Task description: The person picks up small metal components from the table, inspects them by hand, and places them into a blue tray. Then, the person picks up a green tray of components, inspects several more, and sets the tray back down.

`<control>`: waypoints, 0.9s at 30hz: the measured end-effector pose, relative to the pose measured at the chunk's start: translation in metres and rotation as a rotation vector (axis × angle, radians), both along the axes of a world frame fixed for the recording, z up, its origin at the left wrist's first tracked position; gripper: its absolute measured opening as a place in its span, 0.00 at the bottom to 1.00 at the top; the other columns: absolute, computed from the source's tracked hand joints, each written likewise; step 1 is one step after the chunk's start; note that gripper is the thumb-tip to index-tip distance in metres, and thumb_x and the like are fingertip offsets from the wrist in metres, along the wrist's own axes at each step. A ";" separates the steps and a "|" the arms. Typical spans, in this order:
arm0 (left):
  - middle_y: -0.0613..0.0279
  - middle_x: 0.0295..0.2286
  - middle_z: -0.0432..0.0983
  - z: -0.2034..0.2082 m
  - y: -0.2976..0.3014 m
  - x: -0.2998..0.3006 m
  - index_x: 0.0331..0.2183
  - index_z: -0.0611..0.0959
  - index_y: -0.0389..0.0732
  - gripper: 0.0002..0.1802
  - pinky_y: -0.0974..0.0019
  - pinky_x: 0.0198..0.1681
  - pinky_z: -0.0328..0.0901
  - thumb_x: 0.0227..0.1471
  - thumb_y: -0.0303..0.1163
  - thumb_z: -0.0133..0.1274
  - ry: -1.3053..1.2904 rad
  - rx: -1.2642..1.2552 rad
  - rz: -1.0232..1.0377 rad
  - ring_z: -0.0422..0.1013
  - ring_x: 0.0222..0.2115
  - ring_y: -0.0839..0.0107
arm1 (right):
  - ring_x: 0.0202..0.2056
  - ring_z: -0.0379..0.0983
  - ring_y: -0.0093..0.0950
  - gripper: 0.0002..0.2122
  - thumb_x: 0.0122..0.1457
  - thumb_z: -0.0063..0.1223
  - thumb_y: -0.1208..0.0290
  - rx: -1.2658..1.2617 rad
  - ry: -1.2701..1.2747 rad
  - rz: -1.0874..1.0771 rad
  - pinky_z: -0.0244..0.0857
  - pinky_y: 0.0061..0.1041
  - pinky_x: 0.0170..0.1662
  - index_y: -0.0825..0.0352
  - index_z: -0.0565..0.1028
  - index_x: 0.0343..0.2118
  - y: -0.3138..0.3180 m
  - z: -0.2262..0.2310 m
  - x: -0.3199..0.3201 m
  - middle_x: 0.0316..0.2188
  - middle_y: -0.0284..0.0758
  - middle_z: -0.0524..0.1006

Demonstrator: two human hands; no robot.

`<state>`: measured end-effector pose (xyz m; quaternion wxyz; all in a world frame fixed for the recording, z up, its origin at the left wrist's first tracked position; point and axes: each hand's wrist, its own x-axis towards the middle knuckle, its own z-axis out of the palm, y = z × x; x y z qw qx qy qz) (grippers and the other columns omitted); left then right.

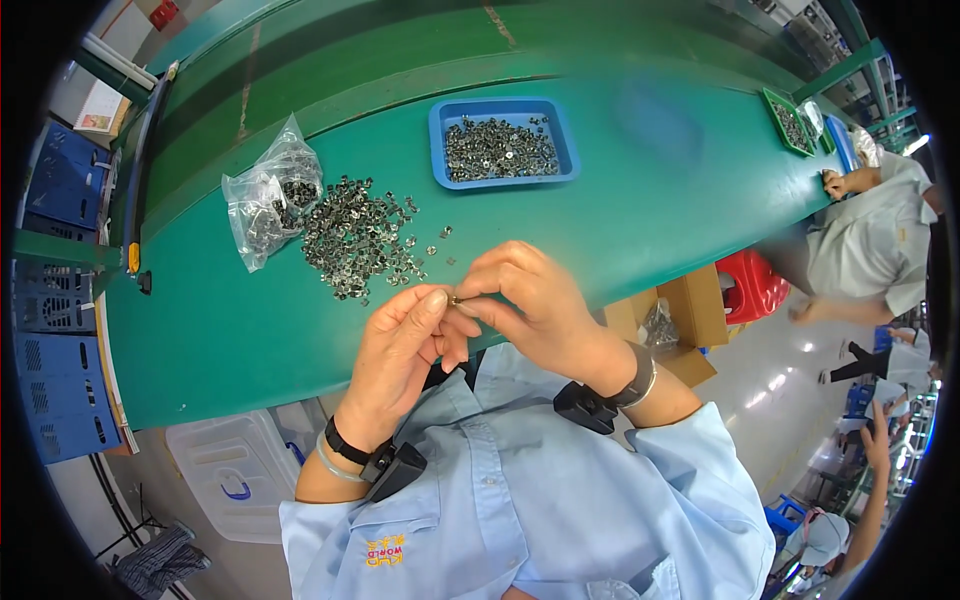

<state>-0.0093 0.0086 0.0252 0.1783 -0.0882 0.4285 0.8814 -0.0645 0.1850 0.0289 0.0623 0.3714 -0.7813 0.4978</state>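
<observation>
My left hand (405,335) and my right hand (520,295) meet over the front edge of the green table. Between their fingertips is a small metal part (455,301), pinched from both sides; its exact shape is too small to tell. Just beyond my left hand lies a loose pile of small dark and silvery metal parts (355,235), with a few stray ones toward my right hand. A clear plastic bag (250,205) with more such parts lies against the pile's left side. Farther back, a blue tray (505,183) holds many similar parts.
The green table (230,345) ends close to my body. An open cardboard box (697,305) and a red stool (752,287) stand beyond its right edge. A lidded clear bin (225,470) is below at left. At far right a co-worker's hand (850,182) is near a green tray (788,122).
</observation>
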 end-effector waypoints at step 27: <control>0.58 0.28 0.75 -0.001 0.004 0.001 0.36 0.73 0.37 0.09 0.74 0.22 0.62 0.59 0.34 0.47 -0.010 -0.038 0.018 0.69 0.22 0.76 | 0.33 0.72 0.32 0.08 0.46 0.60 0.76 -0.015 0.072 -0.080 0.67 0.30 0.34 0.64 0.74 0.30 0.000 -0.008 0.005 0.29 0.32 0.73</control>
